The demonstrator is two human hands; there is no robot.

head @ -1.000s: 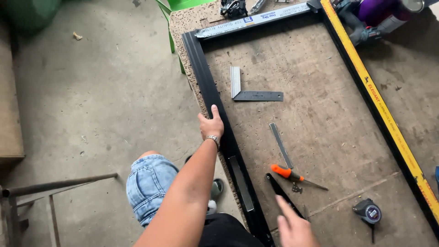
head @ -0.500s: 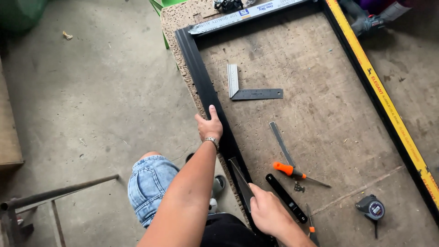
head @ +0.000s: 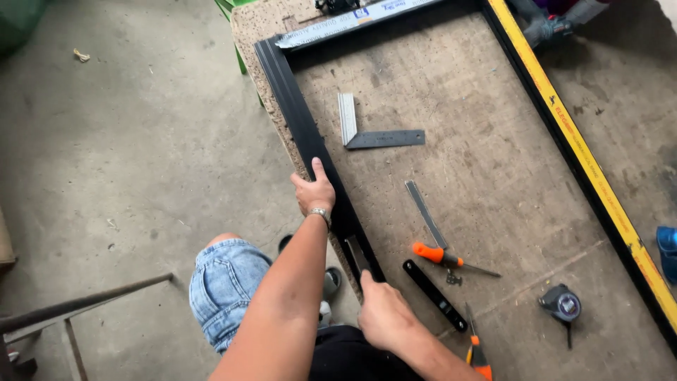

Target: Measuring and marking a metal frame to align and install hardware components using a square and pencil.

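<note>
Notably: black frame rail (head: 305, 130) on a chipboard panel (head: 479, 176), held by both hands.

Left hand (head: 314, 194) was laid flat over the rail's outer edge, thumb pointing up along it, fingers curled over the side, forearm stretched out above a bent knee. Right hand (head: 383, 317) was closed around the rail's near end, beside a small metal insert (head: 357, 254). A slip of the rail off the panel edge was judged possible if pressure from the left hand were eased; pinched fingers at the corner were also judged a risk. Try square (head: 377, 134), orange-handled screwdriver (head: 448, 259), tape measure (head: 562, 305) and yellow level (head: 585, 173) were recorded nearby, untouched.
</note>
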